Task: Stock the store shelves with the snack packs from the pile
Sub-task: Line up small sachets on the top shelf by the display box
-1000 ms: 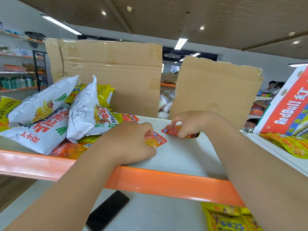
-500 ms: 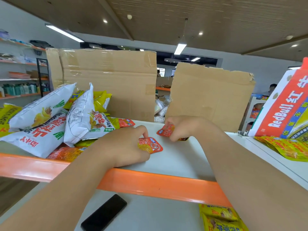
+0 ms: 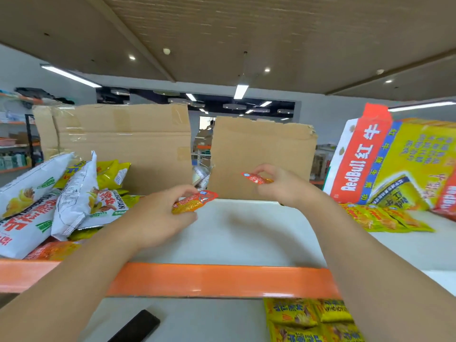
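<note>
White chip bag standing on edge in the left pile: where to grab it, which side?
Pinch the flat top seam of the white chip bag, coming from above and slightly right. It stands on edge against the other chip bags, with that seam sticking up free and its flanks crowded by neighbours. That is probably the easiest hold.

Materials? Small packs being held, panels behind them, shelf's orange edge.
Small packs: glossy plastic film, probably; creased, with glints.
Panels: matte brown cardboard, ragged top edge, tape patches.
Orange edge: smooth and glossy with reflections, painted metal or plastic; cannot tell.
</note>
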Available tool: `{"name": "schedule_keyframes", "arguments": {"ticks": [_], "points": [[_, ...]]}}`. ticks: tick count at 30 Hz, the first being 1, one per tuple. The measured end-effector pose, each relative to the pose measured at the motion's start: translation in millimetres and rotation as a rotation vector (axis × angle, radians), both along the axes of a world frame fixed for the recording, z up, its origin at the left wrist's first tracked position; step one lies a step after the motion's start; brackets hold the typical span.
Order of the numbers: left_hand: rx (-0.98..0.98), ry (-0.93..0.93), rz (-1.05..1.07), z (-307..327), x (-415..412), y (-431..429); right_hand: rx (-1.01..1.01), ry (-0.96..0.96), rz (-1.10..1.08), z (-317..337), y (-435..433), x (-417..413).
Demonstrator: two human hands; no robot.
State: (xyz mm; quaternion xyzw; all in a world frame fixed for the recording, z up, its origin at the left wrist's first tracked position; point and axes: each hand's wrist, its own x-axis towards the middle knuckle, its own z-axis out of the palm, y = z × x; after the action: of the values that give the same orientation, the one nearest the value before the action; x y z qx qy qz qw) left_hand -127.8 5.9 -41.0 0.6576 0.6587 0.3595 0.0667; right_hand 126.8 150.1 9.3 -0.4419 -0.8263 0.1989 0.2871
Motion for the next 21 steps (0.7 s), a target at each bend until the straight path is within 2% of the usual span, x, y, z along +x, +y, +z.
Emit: {"name": "schedule_keyframes", "arguments": {"ticks": [8, 12, 18, 21], "points": [[0.176, 0.042, -0.194, 25, 122, 22, 0.054, 0.105, -0.018, 19, -28, 121], [0.178, 0.040, -0.268, 33, 197, 34, 0.091, 0.117, -0.095, 23, -50, 210], [0.156, -0.082, -0.477, 43, 320, 46, 0.089, 0.126, -0.231, 26, -90, 354], [0.164, -0.058, -0.498, 45, 383, 46, 0.120, 0.116, -0.316, 28, -117, 416]]}}
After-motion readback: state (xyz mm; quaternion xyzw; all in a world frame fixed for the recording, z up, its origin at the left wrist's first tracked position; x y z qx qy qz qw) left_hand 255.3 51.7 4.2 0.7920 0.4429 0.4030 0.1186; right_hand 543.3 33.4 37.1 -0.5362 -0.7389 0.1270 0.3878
